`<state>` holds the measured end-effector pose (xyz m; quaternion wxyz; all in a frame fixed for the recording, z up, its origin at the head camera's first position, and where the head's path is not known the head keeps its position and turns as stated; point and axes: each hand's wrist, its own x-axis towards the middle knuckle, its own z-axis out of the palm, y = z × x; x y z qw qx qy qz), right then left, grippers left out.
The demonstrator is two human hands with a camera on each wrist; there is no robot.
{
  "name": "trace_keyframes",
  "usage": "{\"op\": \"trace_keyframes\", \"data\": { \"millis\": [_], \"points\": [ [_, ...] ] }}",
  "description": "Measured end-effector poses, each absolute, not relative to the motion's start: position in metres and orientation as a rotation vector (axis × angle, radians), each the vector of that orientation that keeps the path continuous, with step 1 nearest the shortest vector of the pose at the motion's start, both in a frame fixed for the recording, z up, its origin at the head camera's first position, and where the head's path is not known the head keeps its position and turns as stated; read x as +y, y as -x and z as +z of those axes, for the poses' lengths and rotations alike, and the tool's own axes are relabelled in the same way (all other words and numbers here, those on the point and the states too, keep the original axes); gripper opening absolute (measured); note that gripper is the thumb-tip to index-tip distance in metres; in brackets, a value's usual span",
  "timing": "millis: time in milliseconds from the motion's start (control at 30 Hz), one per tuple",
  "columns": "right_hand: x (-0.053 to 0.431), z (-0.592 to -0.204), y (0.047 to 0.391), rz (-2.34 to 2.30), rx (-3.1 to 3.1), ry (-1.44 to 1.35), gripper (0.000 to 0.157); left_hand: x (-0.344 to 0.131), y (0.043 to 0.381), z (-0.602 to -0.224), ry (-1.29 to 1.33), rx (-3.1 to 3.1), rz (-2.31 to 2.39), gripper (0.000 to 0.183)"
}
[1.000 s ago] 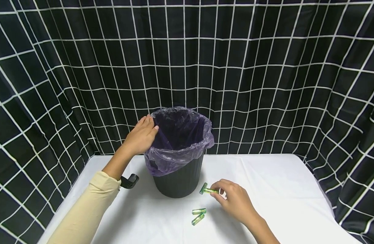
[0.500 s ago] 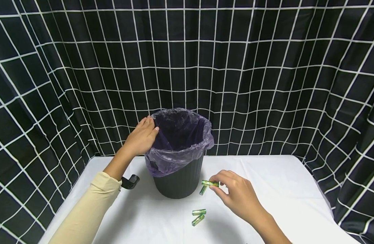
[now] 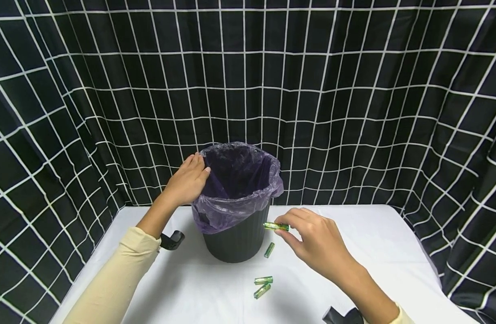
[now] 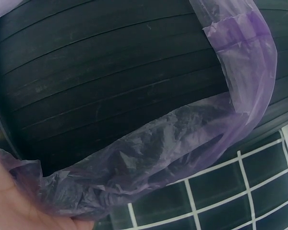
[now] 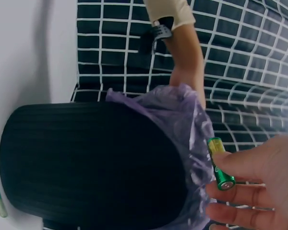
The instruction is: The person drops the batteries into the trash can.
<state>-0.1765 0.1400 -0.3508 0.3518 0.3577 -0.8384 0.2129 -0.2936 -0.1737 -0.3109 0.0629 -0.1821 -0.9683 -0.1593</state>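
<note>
Between the thumb and fingers of my right hand (image 3: 318,238) is a green-and-gold battery (image 3: 276,226), held above the table just right of the trash can (image 3: 235,243). The right wrist view shows the battery (image 5: 221,163) close to the can's bagged rim. A purple plastic bag (image 3: 235,209) lines the black can and folds over its rim. My left hand (image 3: 188,180) grips the rim at the left, its fingertips partly hidden. One battery (image 3: 269,249) lies beside the can's base. Two more batteries, an upper one (image 3: 263,280) and a lower one (image 3: 262,291), lie nearer the front.
A white cloth (image 3: 353,261) covers the table. Black curtains (image 3: 332,112) with a white grid surround it at the back and sides. Black wrist mounts, one at the left wrist (image 3: 172,240) and one at the right wrist (image 3: 345,316), stick out below the arms.
My right hand has lifted the battery up and away from the one beside the can, which stays on the table. The left hand has kept its place on the rim.
</note>
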Motion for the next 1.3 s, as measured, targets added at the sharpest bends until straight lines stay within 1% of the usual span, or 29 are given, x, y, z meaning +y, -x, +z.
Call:
{"op": "trace_keyframes", "data": {
  "millis": [200,600,867,1133,1300],
  "points": [
    [0.132,-0.334,0.182,0.531,-2.154,-0.934,0.018,-0.174,0.293,-0.309,0.555,-2.928,-0.484,0.062],
    [0.116,-0.303,0.204,0.514,-2.135,-0.985,0.016,-0.177,0.296,-0.31,0.532,-2.93,-0.481,0.063],
    [0.107,-0.294,0.22,0.468,-2.146,-1.011,0.017,-0.177,0.297,-0.312,0.551,-2.911,-0.462,0.062],
    [0.098,-0.287,0.237,0.441,-2.19,-1.037,0.013,-0.178,0.297,-0.313,0.545,-2.917,-0.472,0.063],
    [0.094,-0.285,0.248,0.435,-2.224,-1.024,0.012,-0.177,0.297,-0.312,0.556,-2.915,-0.461,0.063]
  ]
}}
